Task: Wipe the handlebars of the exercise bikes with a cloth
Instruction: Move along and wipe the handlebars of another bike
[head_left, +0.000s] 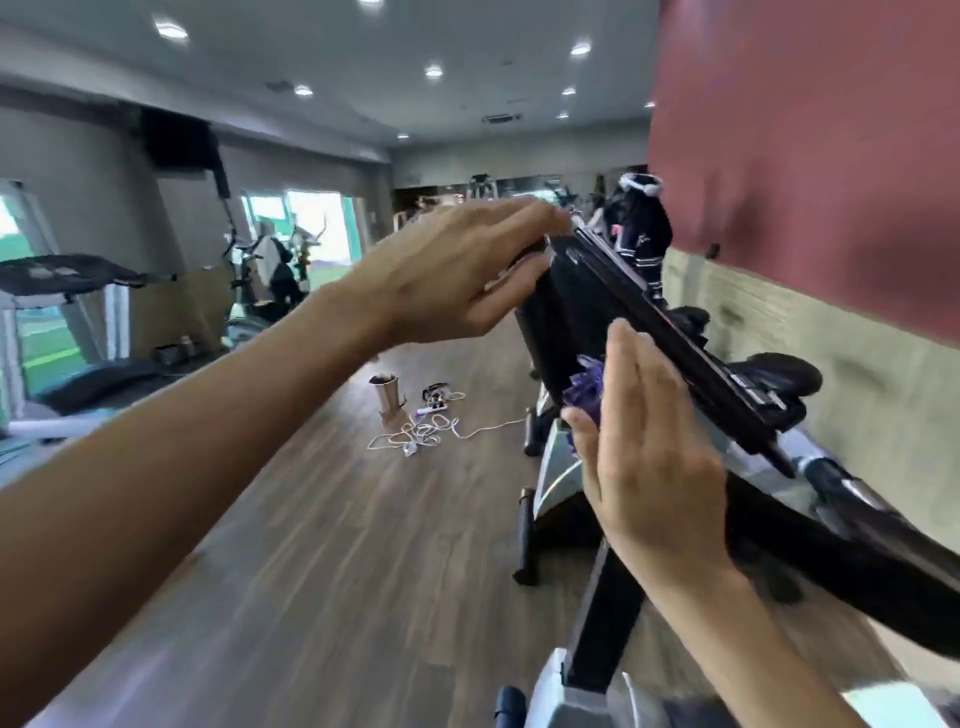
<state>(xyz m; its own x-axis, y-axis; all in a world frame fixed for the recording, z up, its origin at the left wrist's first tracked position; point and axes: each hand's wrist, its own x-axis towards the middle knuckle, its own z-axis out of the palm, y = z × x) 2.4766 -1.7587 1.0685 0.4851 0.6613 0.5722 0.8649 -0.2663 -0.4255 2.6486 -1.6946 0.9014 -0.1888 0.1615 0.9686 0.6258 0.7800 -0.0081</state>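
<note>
The black console (597, 322) of an exercise bike fills the middle right of the head view, tilted, with its handlebar (841, 483) running down to the right. My left hand (447, 275) reaches over the console's top left corner, fingers fairly straight and touching its edge. My right hand (644, 447) presses flat, fingers straight, against the console's lower side. A purple cloth (587, 389) is squeezed between that palm and the console, only a crumpled part showing.
More bikes (639, 228) line the red and beige wall on the right. White cables (421, 431) and a metal cup (387, 395) lie on the wooden floor ahead. A treadmill (67, 280) and an elliptical (270, 270) stand at the left by the windows.
</note>
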